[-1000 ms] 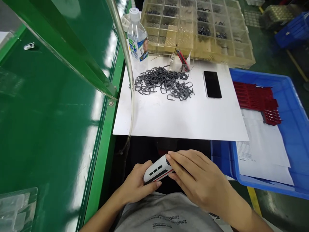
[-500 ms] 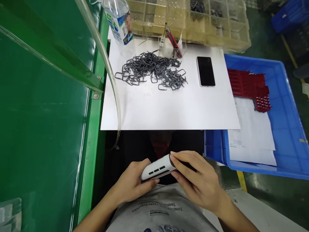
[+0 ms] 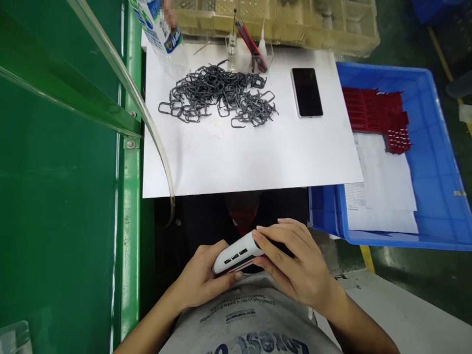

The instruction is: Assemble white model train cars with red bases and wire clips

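A white, rounded casing (image 3: 236, 255) with several small dark slots and a black stripe along its side is held over my lap, below the table edge. Its exact kind does not show. My left hand (image 3: 202, 278) is closed around its left end, thumb along the near side. My right hand (image 3: 298, 263) grips the right end between fingertips and thumb, hiding part of it. On the white tabletop (image 3: 250, 157) beyond lies a tangled heap of dark grey bent loops (image 3: 221, 93). A phone-like device with a black screen (image 3: 307, 92) lies right of the heap.
A clear bottle (image 3: 160, 32), a small clear holder with a red utility knife (image 3: 252, 46), and a yellowed compartment box (image 3: 354, 44) stand at the back. A clear hose (image 3: 153, 125) hangs at the left. The blue bin (image 3: 438, 157) at right contains red pieces (image 3: 372, 110) and papers (image 3: 387, 196).
The camera view has shifted, so the table and bin appear higher and the table farther left. The casing is slightly more tilted, its right end higher; both hands keep hold of it.
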Action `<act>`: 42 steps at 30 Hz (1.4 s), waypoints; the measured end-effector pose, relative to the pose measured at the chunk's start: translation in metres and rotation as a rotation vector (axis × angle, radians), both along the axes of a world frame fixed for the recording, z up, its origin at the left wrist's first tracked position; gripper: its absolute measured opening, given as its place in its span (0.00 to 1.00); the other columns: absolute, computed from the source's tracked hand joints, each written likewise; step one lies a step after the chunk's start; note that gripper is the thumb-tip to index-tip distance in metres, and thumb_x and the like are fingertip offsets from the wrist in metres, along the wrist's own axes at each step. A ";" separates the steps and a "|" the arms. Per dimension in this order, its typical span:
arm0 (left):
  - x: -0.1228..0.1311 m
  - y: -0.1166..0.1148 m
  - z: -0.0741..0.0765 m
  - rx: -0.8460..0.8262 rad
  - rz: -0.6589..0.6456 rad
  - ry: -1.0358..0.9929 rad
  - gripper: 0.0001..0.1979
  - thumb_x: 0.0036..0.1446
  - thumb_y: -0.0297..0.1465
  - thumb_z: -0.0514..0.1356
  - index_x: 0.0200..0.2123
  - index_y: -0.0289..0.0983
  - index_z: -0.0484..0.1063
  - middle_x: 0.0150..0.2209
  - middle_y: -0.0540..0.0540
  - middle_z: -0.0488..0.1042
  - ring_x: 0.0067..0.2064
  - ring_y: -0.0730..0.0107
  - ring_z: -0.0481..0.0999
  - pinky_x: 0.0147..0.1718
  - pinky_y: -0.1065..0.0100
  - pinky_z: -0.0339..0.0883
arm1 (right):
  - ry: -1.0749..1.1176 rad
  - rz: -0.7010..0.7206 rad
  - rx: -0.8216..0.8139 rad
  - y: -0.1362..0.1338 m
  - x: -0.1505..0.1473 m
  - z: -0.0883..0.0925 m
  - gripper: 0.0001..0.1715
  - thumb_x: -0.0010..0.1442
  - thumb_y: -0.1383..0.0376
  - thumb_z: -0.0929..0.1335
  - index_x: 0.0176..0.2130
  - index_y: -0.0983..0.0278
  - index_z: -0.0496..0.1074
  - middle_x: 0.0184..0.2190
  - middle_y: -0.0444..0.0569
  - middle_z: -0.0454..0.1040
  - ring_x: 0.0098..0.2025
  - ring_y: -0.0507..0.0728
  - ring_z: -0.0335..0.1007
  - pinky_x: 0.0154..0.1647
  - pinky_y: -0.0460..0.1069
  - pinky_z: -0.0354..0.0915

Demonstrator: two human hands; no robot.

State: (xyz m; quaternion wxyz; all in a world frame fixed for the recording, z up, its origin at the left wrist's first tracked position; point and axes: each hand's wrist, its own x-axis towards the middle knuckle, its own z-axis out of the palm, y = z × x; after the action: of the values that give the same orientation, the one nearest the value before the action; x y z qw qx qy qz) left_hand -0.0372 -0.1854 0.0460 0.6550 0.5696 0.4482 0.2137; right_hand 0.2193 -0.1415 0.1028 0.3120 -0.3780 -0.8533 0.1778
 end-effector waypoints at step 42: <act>0.014 -0.011 0.008 0.342 -0.026 0.432 0.09 0.72 0.38 0.60 0.39 0.42 0.65 0.28 0.52 0.73 0.24 0.70 0.70 0.24 0.68 0.58 | 0.097 -0.085 0.035 -0.017 -0.001 -0.019 0.33 0.72 0.69 0.73 0.72 0.71 0.69 0.54 0.65 0.84 0.54 0.65 0.83 0.50 0.61 0.86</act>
State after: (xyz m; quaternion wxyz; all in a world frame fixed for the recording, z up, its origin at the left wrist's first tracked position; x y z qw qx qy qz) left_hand -0.0232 -0.1963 0.0536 0.4409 0.7100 0.5277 0.1514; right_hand 0.2186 -0.1582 0.0837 0.3668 -0.3994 -0.8233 0.1676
